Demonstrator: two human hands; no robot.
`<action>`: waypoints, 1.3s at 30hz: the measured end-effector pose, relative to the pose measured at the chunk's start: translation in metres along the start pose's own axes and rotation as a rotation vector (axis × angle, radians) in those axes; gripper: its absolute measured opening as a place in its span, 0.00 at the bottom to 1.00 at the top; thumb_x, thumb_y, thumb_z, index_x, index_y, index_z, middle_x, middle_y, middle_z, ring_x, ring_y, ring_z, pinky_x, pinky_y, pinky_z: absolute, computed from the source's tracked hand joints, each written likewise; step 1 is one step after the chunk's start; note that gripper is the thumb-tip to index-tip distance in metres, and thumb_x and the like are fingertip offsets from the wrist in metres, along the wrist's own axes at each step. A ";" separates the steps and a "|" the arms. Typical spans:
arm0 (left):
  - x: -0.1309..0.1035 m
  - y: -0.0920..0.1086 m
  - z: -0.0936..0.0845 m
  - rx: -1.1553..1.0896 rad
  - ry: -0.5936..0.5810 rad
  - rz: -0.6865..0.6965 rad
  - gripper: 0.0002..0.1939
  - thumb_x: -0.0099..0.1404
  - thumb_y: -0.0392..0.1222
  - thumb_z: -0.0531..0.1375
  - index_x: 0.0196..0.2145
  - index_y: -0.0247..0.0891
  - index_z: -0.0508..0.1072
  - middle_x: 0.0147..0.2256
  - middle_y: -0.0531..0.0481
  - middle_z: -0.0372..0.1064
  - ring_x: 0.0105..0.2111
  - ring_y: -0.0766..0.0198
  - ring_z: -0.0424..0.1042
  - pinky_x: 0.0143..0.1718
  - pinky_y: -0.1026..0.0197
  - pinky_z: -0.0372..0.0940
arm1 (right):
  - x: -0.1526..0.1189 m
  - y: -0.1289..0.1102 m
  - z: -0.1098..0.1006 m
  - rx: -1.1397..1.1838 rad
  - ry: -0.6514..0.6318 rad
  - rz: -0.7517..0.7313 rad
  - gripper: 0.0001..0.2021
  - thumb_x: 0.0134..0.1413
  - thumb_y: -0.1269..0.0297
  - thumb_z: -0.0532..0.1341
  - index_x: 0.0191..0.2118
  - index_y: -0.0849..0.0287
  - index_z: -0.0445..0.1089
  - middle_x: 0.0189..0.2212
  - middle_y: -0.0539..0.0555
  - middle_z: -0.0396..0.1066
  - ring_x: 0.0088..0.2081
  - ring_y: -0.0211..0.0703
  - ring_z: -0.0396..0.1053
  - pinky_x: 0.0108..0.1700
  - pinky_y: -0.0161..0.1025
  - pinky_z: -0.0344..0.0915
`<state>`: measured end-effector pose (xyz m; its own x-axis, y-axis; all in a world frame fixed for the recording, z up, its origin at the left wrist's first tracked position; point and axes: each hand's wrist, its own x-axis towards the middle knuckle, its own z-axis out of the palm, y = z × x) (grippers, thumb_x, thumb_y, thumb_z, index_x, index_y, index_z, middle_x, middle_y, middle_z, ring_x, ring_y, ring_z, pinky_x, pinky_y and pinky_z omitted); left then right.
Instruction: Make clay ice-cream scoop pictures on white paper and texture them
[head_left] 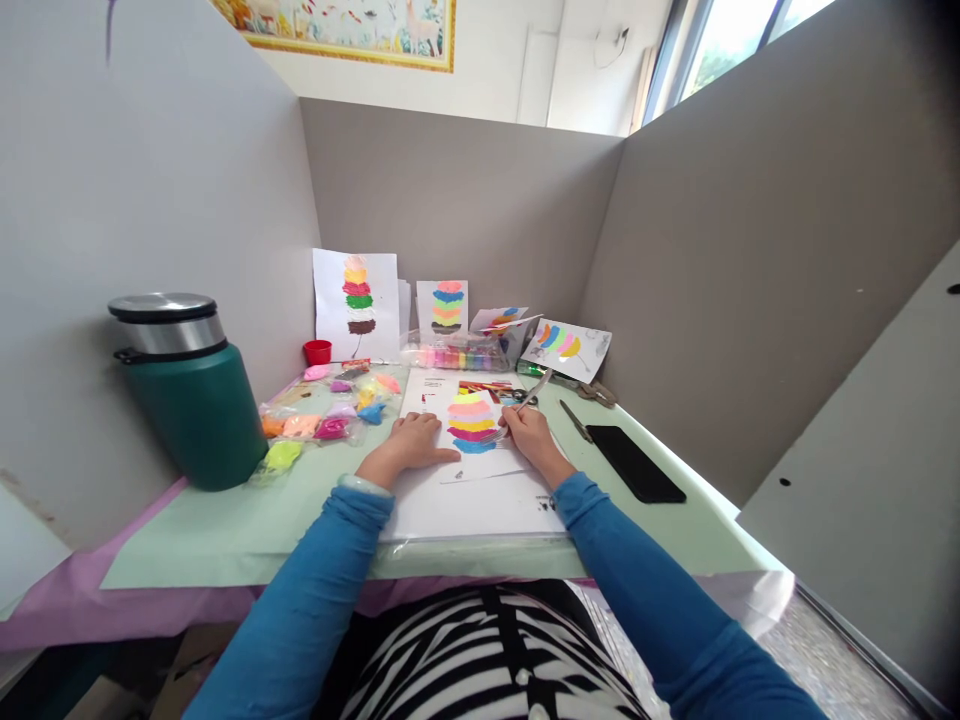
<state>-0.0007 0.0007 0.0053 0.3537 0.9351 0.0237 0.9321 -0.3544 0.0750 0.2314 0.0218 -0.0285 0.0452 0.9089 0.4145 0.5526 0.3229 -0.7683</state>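
My right hand point(527, 437) is closed around a silver metal fork point(535, 388). Its handle points up and away, and its tined end rests on or just over the lower right of the stacked colour bands point(471, 424). These bands run yellow, orange, lilac, magenta and blue on a white sheet point(491, 470). Pressing on the sheet's left side, my left hand point(411, 446) lies flat with thumb stretched toward the blue band and nothing held. Whether the tines touch the blue band I cannot tell.
Bags of coloured clay point(330, 428) and a green flask point(196, 410) stand left. A black phone point(636, 463) and a pen-like tool point(575, 421) lie right. Finished pictures point(356, 305), a red cup point(317, 352) and a clay pack point(457, 355) line the back, within grey partitions point(465, 190).
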 end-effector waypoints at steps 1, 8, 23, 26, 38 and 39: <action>0.000 0.000 0.000 -0.002 0.000 0.001 0.39 0.56 0.68 0.55 0.57 0.39 0.66 0.62 0.39 0.57 0.60 0.43 0.55 0.58 0.46 0.52 | 0.000 0.000 0.002 0.001 -0.018 -0.007 0.19 0.57 0.56 0.51 0.23 0.59 0.69 0.21 0.51 0.72 0.27 0.39 0.69 0.34 0.33 0.60; 0.001 -0.002 0.002 0.007 0.003 0.006 0.39 0.56 0.69 0.55 0.57 0.39 0.65 0.62 0.39 0.57 0.60 0.43 0.55 0.58 0.46 0.52 | 0.003 0.002 -0.003 -0.102 0.005 0.031 0.17 0.57 0.60 0.50 0.24 0.58 0.70 0.18 0.50 0.70 0.27 0.40 0.68 0.34 0.34 0.59; -0.001 0.001 -0.001 -0.005 -0.002 0.001 0.39 0.56 0.68 0.55 0.57 0.39 0.66 0.62 0.39 0.57 0.60 0.43 0.56 0.58 0.47 0.52 | 0.002 0.001 -0.003 -0.064 0.000 0.040 0.17 0.56 0.59 0.50 0.24 0.59 0.70 0.18 0.50 0.70 0.26 0.40 0.68 0.33 0.34 0.59; 0.000 0.000 0.000 -0.006 -0.001 0.007 0.39 0.56 0.68 0.55 0.57 0.39 0.66 0.61 0.39 0.57 0.60 0.43 0.55 0.58 0.47 0.52 | 0.001 0.001 -0.002 -0.005 0.013 0.036 0.17 0.56 0.57 0.50 0.24 0.59 0.70 0.18 0.50 0.70 0.25 0.40 0.68 0.32 0.34 0.59; -0.002 0.000 -0.002 -0.005 -0.007 0.003 0.38 0.56 0.68 0.55 0.56 0.40 0.66 0.62 0.39 0.57 0.60 0.43 0.55 0.58 0.46 0.52 | 0.005 0.005 -0.009 -0.151 0.045 0.081 0.16 0.56 0.61 0.50 0.22 0.57 0.69 0.18 0.51 0.69 0.26 0.40 0.68 0.33 0.34 0.58; -0.002 0.000 -0.001 -0.004 -0.006 0.005 0.38 0.56 0.68 0.55 0.56 0.39 0.66 0.61 0.39 0.57 0.60 0.43 0.56 0.58 0.47 0.53 | 0.005 0.006 -0.011 -0.164 0.064 0.092 0.16 0.55 0.61 0.50 0.21 0.57 0.69 0.18 0.51 0.69 0.26 0.41 0.68 0.33 0.34 0.58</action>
<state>-0.0012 -0.0009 0.0067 0.3587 0.9333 0.0183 0.9300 -0.3590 0.0788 0.2438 0.0251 -0.0254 0.1515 0.9124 0.3802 0.6714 0.1873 -0.7171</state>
